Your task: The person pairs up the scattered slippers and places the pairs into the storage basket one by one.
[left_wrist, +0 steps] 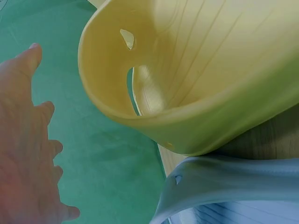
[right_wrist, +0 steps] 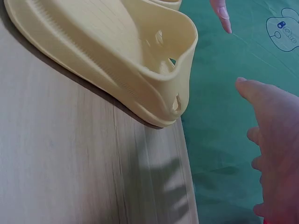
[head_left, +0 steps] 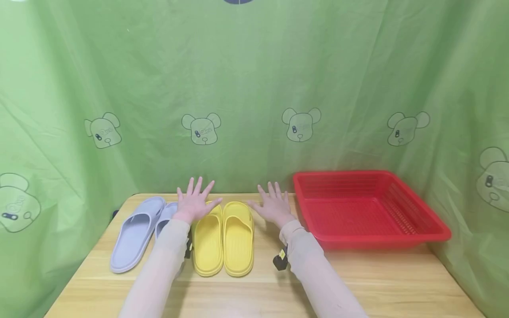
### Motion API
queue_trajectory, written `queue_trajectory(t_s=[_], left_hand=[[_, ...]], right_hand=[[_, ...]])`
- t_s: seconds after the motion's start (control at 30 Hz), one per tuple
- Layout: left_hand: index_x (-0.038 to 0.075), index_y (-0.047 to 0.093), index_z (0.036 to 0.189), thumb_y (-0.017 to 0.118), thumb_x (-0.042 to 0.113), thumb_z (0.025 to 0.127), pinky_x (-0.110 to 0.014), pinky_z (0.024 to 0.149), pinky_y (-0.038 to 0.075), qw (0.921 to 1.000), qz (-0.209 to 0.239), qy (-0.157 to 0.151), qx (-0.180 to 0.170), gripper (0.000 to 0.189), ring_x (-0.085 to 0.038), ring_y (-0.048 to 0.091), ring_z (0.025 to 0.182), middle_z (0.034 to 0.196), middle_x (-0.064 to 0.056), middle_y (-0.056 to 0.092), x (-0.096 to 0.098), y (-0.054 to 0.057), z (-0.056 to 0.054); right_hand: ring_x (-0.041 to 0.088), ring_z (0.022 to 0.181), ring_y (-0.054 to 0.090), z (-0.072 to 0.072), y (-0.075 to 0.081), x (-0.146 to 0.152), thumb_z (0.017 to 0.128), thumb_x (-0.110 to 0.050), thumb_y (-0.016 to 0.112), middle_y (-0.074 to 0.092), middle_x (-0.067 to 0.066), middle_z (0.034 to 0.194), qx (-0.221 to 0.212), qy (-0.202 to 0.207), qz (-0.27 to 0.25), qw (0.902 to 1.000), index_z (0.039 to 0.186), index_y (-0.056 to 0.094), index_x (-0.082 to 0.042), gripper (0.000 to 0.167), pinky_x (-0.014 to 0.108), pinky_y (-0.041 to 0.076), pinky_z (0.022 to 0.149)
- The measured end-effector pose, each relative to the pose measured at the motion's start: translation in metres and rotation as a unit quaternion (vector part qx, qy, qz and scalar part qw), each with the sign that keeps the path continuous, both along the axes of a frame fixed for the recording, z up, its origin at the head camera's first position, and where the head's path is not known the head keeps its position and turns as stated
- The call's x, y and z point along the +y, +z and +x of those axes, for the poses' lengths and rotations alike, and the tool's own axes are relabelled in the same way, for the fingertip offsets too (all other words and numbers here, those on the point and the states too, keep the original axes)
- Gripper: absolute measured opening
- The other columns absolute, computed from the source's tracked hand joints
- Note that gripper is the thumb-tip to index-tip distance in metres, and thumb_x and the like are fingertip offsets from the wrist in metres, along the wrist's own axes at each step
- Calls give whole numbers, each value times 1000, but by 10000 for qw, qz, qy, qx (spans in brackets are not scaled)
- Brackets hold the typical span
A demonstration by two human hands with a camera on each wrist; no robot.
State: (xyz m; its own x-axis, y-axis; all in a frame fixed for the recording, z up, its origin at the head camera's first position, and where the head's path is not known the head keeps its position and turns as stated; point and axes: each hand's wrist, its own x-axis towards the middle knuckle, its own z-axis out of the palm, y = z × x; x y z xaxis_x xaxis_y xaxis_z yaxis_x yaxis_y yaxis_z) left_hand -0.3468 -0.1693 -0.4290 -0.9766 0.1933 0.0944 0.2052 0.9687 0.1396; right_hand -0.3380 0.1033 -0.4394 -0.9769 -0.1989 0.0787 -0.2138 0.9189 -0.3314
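Note:
Two yellow slippers lie side by side on the table, toes toward the back. To their left is a pair of pale blue slippers, the inner one partly hidden by the left arm. My left hand, fingers spread, hovers above the toes of the left yellow slipper and the inner blue slipper. My right hand is held, fingers spread as well, just right of the yellow pair. Neither hand holds anything. In the right wrist view, the yellow slipper stands apart from the fingers.
A red plastic basket with slatted sides stands at the right of the wooden table. Green curtain with mouse-head prints hangs behind and on both sides. Each wrist wears a small black camera.

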Motion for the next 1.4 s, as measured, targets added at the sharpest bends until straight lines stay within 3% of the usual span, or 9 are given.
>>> queue_trajectory(t_s=[0.27, 0.53, 0.8, 1.03, 1.4], left_hand=[[29, 17, 156, 29, 74, 92, -75, 112, -1, 10000, 39, -66, -59, 79, -40, -4, 151, 165, -14, 8, -1, 6, 10], [29, 20, 156, 32, 73, 92, -74, 112, 0, 9998, 87, -146, -55, 78, -39, -2, 152, 165, -14, 10, -4, 5, 12], [28, 21, 156, 36, 70, 93, -74, 113, -2, 9987, 192, -341, -337, 77, -41, 1, 151, 164, -14, 10, -6, 8, 17], [24, 27, 155, 38, 68, 94, -75, 112, 1, 9978, 322, -316, -492, 76, -43, 7, 150, 162, -19, 19, -11, -2, 19], [17, 32, 153, 36, 70, 93, -77, 110, 11, 9954, 284, -401, -823, 80, -48, 18, 147, 157, -23, 29, -15, -10, 21]], right_hand=[[38, 152, 0, 2, -2, -2, 94, -67, 38, 10, 16, 164, -147, 237, -23, 9996, 156, 22, -21, 79, 65, 8, 119], [36, 153, 0, -1, -7, -9, 94, -65, 40, 9, 14, 164, -157, 476, -36, 9987, 156, 23, -20, 78, 64, 6, 120], [37, 152, 4, 1, -9, -14, 94, -65, 40, 14, 15, 164, -296, 848, 51, 9959, 155, 26, -21, 77, 67, 8, 118], [40, 151, 10, -3, -19, -19, 93, -70, 38, 21, 16, 162, -242, 1348, 151, 9905, 153, 32, -18, 79, 67, 12, 117], [39, 150, 17, -2, -29, -27, 92, -71, 38, 29, 15, 160, -318, 1649, 34, 9858, 153, 32, -14, 83, 63, 16, 119]])
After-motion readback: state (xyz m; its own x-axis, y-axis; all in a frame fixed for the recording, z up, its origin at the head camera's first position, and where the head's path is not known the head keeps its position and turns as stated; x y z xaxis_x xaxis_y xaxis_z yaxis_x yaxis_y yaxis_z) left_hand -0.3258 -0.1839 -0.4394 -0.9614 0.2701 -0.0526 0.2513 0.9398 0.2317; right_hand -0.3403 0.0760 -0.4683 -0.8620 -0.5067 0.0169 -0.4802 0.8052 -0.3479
